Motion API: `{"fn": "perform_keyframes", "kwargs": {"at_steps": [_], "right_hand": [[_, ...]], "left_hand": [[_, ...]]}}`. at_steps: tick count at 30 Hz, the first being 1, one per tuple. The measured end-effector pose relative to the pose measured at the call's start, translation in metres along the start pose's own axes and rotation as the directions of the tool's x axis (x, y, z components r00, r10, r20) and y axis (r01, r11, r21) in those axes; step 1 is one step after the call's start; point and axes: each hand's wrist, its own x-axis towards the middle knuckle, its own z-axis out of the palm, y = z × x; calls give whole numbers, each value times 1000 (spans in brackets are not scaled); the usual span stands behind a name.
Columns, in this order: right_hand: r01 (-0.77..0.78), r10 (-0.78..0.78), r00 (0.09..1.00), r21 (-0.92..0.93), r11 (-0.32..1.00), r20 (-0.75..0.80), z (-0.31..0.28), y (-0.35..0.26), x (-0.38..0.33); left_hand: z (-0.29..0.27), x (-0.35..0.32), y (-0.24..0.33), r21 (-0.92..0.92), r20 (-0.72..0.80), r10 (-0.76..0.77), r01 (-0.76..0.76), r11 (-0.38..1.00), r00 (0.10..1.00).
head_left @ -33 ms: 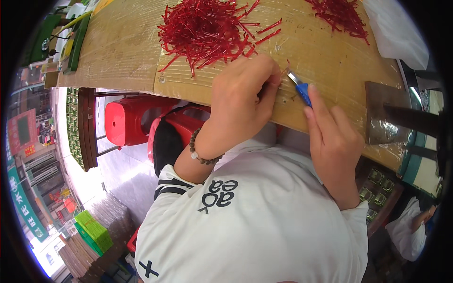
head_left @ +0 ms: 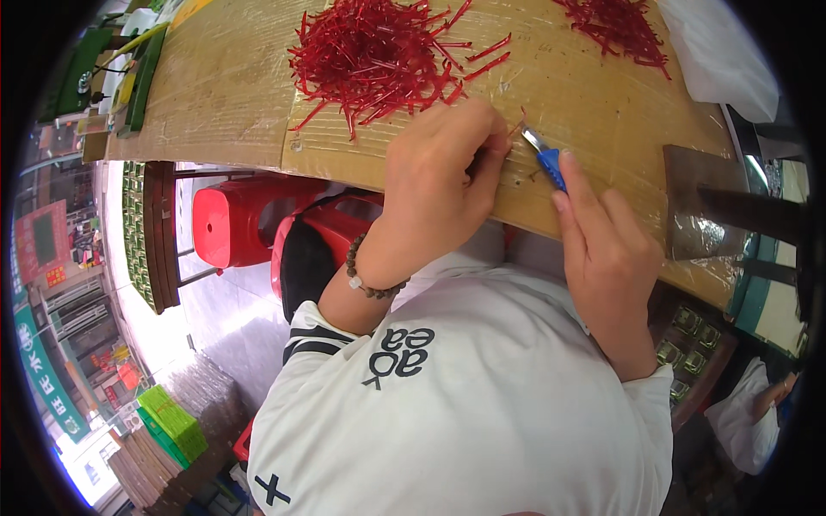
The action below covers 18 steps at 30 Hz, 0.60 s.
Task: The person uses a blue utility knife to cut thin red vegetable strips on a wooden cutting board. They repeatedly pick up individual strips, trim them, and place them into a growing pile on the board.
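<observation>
My left hand (head_left: pixel 447 176) is closed in a pinch over the table's near edge. A thin reddish strip (head_left: pixel 519 126) sticks out from its fingertips; the rest of that piece is hidden by the fingers. My right hand (head_left: pixel 609 241) grips a craft knife (head_left: pixel 551 165) with a blue handle. Its short metal blade points up and left, close to the strip; whether they touch I cannot tell. Just beyond my left hand lies a large heap of thin, shiny red plastic pieces (head_left: pixel 370 64), with a few loose ones on its right side.
A smaller heap of red pieces (head_left: pixel 615 30) lies at the far right of the cardboard-covered table (head_left: pixel 224 103), near a white plastic bag (head_left: pixel 723 60). A brown plate (head_left: pixel 688 206) with a dark bar sits at the right edge. Red stools (head_left: pixel 228 225) stand below left.
</observation>
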Motion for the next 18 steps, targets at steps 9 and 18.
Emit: {"fn": "perform_keyframes", "kwargs": {"at_steps": [9,18], "right_hand": [[37,-28,993,78,996,-119,7,8,-5],[55,-31,992,197,979,-123,5,9,-9]], "left_hand": [[-16,25,0,63,-45,-67,70,996,997],[-1,142,9,13,260,-98,98,995,961]]}}
